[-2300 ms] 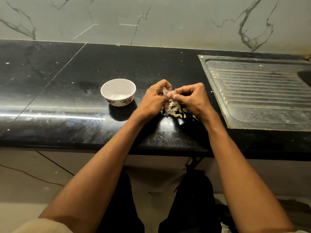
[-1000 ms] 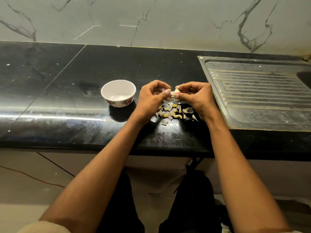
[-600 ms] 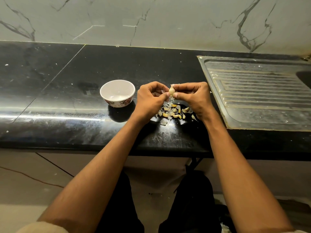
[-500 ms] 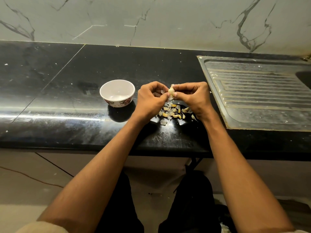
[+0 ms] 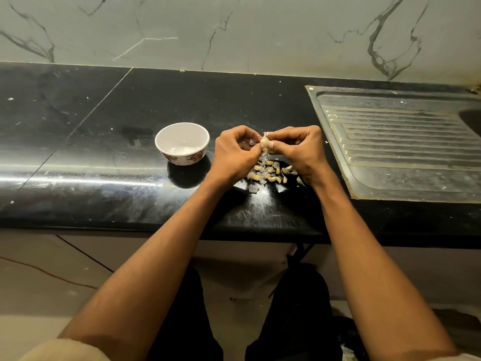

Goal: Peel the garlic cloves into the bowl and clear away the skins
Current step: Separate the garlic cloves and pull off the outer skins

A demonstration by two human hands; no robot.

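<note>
A broad stretch of bare glossy black stone countertop (image 5: 86, 152) is seen at 9 o'clock, bounded at 12 o'clock by the grey-veined marble wall (image 5: 234, 29) and at 6 o'clock by its front edge. Just left of the hands, a small white bowl with a floral band (image 5: 182, 143) stands upright on the counter, apart from the left hand; whether anything lies in it cannot be told. The left hand (image 5: 234, 155) is curled, its fingertips pinching a pale garlic clove (image 5: 265, 143) raised above the counter. The same clove is gripped from the other side by the curled fingers of the right hand (image 5: 302, 151). Directly below, a scatter of yellowish cloves and papery skins (image 5: 268, 171) lies on the counter, partly hidden by both hands. At 3 o'clock, a ribbed steel sink drainboard (image 5: 400, 147) is set into the counter, near the right hand and cut off by the frame edge.
</note>
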